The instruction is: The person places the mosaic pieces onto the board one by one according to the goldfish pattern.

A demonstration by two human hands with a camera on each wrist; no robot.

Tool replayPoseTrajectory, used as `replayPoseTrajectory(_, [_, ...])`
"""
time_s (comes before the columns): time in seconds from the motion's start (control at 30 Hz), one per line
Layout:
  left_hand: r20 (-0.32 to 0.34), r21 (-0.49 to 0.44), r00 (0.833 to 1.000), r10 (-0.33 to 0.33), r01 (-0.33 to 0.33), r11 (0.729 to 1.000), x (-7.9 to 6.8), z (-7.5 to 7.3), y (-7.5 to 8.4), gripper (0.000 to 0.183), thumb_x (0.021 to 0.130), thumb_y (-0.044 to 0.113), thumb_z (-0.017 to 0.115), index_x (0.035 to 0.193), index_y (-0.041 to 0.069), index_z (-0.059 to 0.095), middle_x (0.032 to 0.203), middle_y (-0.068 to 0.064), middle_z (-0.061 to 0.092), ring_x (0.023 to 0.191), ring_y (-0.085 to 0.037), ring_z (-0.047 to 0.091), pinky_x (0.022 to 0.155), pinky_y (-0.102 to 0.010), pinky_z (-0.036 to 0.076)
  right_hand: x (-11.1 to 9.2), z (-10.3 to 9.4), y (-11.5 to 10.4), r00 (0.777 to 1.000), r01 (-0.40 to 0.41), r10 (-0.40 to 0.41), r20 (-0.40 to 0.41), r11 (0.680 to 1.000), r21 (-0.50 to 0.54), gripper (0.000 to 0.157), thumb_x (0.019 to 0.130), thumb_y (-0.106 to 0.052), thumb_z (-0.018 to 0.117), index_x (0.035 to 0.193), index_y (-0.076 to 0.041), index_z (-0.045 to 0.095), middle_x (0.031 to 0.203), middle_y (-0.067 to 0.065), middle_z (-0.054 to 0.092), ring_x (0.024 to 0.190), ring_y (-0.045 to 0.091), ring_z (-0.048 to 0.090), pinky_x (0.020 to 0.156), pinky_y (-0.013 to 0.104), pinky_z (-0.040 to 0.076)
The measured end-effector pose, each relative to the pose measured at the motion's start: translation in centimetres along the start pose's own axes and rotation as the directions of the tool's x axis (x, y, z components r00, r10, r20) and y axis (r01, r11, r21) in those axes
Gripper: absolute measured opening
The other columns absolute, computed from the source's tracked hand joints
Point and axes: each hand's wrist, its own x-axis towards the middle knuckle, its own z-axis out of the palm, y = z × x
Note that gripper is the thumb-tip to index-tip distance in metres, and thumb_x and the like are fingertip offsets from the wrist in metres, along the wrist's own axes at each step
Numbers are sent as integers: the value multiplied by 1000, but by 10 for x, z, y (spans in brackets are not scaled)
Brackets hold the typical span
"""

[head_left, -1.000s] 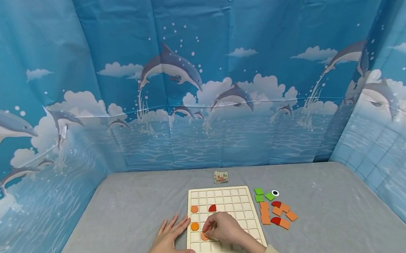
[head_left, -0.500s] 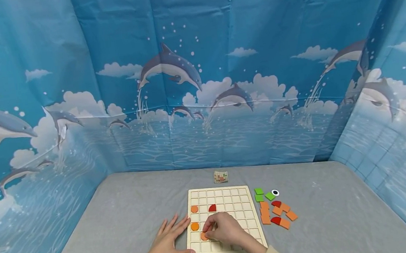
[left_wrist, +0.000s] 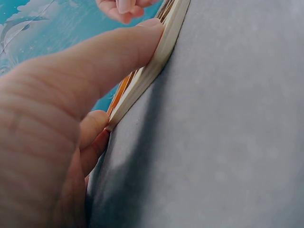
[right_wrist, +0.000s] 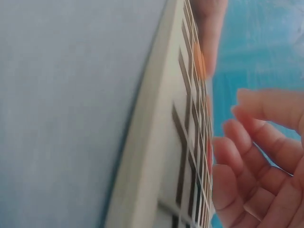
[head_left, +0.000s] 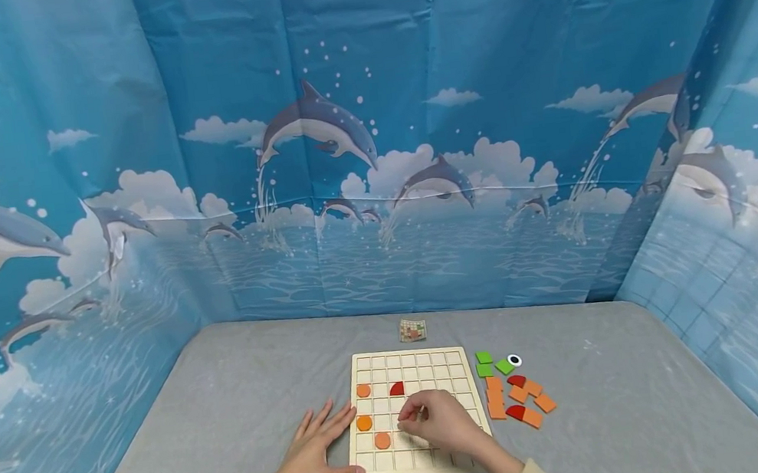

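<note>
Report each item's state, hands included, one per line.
Wooden grid board: flat, partly filled.
Left hand: fingers spread, touching board's left edge.
Right hand: fingers bent, nothing visibly held.
Three orange discs: in separate cells.
Red quarter-circle tile: in one cell.
Green square tiles: off board.
Orange square tiles: off board.
Two red tiles: off board.
Black-and-white disc: off board.
Patterned card: lying beyond board.
Dolphin curtain: hanging, creased.
</note>
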Motion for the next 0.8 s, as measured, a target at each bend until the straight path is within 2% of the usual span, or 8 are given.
replayPoseTrajectory(0.3, [4,0,1000,-1,1,1000,1,0,-1,91,75,61,69,147,14,39,151,-1,33,142,-31,12,109,-54,-1,-11,-24,19,990,-38,36,-136,999,-10,6,82,-17,75,80,-17,70,71,-11,58,56,8,47,49,23,41])
replayPoseTrajectory(0.53, [1,-7,1000,-4,4,1000,0,0,0,91,75,60,69,147,14,39,151,-1,33,142,-31,13,109,-54,-1,-26,-47,29,978,-115,116,-176,993,16,7,81,-17,76,85,-13,70,74,-7,59,62,12,52,52,25,43])
replayPoseTrajectory(0.67, [2,-7,1000,-2,2,1000,0,0,0,91,75,60,69,147,14,39,151,-1,33,142,-32,13,109,-54,-1,-32,-58,38,960,-173,168,-224,985,-2,9,79,-14,78,84,-12,71,73,-7,60,64,12,53,54,26,44])
replayPoseTrajectory(0.8, [0,-8,1000,2,-2,1000,-1,0,0,90,75,60,69,147,14,39,151,-1,33,142,-32,13,109,-54,-1,-38,-67,48,947,-233,221,-234,972,-22,11,77,-11,79,85,-11,71,72,-6,60,65,11,54,54,27,44])
